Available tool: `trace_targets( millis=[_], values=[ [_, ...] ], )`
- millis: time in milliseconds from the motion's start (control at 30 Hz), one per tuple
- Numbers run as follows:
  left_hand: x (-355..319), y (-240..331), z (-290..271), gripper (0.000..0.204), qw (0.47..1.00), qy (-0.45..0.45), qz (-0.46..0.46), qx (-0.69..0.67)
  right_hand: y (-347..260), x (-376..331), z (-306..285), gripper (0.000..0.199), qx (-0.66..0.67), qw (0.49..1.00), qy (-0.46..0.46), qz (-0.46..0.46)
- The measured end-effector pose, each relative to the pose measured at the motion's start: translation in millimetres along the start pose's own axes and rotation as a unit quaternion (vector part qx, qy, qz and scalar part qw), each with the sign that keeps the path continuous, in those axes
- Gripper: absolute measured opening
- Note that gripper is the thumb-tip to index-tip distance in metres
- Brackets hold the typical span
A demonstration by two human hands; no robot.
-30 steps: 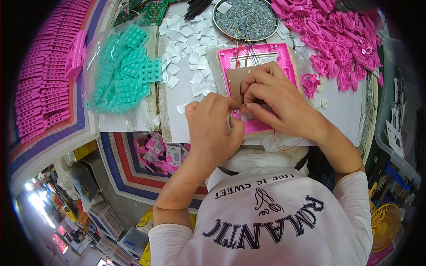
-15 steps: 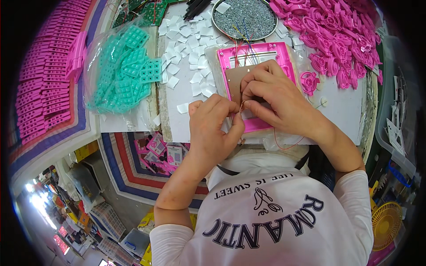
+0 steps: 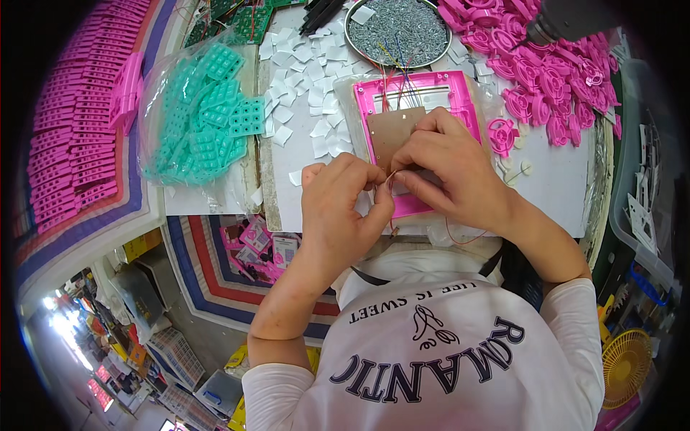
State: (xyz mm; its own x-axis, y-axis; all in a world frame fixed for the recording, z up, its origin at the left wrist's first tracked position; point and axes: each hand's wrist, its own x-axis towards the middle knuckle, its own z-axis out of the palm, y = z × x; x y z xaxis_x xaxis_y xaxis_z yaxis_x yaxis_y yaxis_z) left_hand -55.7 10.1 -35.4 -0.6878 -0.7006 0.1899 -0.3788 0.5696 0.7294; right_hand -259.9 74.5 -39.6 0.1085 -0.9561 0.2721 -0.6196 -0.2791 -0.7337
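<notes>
A pink plastic housing (image 3: 460,90) lies on the worktable in front of me, with a brown circuit board (image 3: 392,133) set in it. Several thin coloured wires (image 3: 402,82) rise from the housing's far end. At the board's near left corner, my left hand (image 3: 343,194) pinches a thin wire (image 3: 392,176) between thumb and fingers. My right hand (image 3: 453,165) reaches over the board, its thumb and forefinger closed on the same wire. A loose red wire (image 3: 454,235) loops below the right hand. The fingers hide the wire ends.
White square pieces (image 3: 316,93) are scattered left of the housing, beyond them a bag of turquoise keypads (image 3: 208,108). A round tray of screws (image 3: 395,36) stands at the back. Pink parts (image 3: 553,86) are heaped at right, under a dark tool (image 3: 568,21). Pink pieces (image 3: 79,122) line the far left.
The dark tool has come into view above the pink heap. My hands stay together at the wire, with the right fingers shifted slightly nearer to me and more of the board showing.
</notes>
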Motion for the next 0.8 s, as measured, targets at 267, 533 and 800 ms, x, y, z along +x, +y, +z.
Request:
trace_targets(
  millis=[267, 533, 800],
  values=[
    [1.4, -1.7, -2.9, 0.016, 0.992, -0.010, 0.064, 0.107, 0.2, 3.8, 0.3, 0.010, 0.006, 1.000, -0.028, -0.004],
    [4.3, -2.2, -4.4, 0.018, 0.989, -0.019, 0.091, 0.113, -2.4, 4.9, -2.8, 0.010, 0.006, 0.998, -0.059, 0.018],
    [6.5, -3.2, -9.0, 0.014, 0.998, -0.065, 0.013, -0.010, -1.0, 5.6, -6.1, 0.012, 0.024, 0.997, -0.070, 0.034]
  ],
)
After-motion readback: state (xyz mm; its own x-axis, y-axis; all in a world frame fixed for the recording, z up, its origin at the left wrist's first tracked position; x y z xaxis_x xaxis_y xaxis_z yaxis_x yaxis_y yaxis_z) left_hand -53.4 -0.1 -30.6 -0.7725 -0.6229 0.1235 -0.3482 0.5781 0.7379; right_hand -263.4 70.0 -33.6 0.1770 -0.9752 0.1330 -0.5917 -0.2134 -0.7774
